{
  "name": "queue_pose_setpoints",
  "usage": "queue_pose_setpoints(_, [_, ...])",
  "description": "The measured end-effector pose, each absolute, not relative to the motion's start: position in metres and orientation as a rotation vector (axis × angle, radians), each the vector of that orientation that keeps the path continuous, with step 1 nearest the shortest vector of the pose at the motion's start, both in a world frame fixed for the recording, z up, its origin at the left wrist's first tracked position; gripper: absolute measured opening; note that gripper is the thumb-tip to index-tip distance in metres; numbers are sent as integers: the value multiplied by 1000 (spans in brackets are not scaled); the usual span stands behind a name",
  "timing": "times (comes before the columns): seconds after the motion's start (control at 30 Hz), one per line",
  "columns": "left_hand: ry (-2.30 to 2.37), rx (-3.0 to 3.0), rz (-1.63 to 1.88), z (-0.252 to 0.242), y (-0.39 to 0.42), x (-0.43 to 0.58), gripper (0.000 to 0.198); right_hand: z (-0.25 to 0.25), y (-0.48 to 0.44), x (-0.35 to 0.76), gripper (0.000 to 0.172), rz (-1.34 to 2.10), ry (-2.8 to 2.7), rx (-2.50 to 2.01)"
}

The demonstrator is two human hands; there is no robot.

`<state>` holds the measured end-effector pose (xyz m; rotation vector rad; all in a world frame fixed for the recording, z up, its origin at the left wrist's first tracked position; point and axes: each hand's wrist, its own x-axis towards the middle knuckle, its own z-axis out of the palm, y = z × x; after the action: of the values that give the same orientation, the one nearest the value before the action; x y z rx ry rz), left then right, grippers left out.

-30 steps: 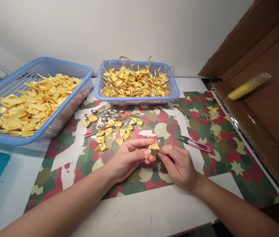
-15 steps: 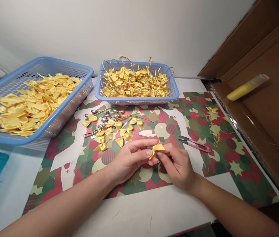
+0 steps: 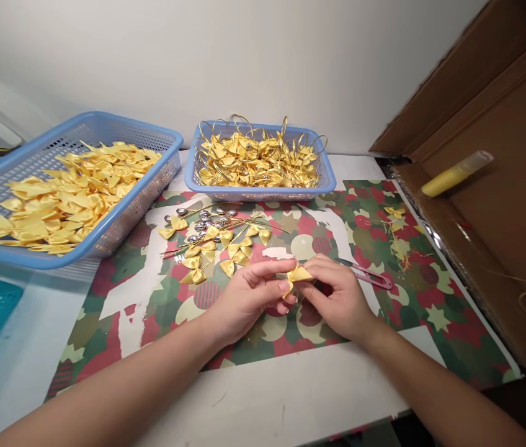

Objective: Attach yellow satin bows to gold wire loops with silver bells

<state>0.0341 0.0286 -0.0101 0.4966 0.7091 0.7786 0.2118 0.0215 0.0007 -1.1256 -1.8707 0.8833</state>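
Between my two hands is a yellow ribbon bow (image 3: 297, 277). My left hand (image 3: 251, 297) pinches it between thumb and fingers. The fingers of my right hand (image 3: 337, 297) are closed at the bow's right side; what they grip there is too small to make out. Beyond my left hand lie several loose yellow bows (image 3: 193, 275), with silver bells (image 3: 205, 215) and thin gold ties among them. Pink-handled thread snips (image 3: 374, 278) lie past my right hand, which partly hides them.
A blue basket (image 3: 128, 208) of yellow bows stands at the left. Another blue basket (image 3: 258, 195) at the back holds bows with gold loops. Cardboard (image 3: 490, 248) with a yellow tube (image 3: 453, 175) borders the right. Yellow scraps (image 3: 401, 248) lie on the patterned sheet (image 3: 263, 347).
My right hand has turned slightly, its fingers shifting at the bow's right side, and now covers part of the snips. My left hand keeps its hold. The camera view has shifted slightly.
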Motion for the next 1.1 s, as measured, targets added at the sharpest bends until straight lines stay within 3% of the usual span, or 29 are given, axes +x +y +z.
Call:
queue_pose_setpoints(0.17, [745,511,837,-13,29,36,37,4,18,211,14,653,-1797,-1176])
queue_pose_setpoints(0.33, [772,624,810,-10,30,35,35,10,17,214,22,354,-1873,-1155])
queue_pose_setpoints(0.63, [805,961,690,18,35,33,27,9,18,213,12,576,-1998,-1177])
queue_pose_setpoints(0.8, [905,1430,665,17,40,30,29,18,21,220,13,783,-1702,-942])
queue_pose_setpoints(1.1, [1027,1863,679,17,48,20,40,59,20,236,22,722,-1388,-881])
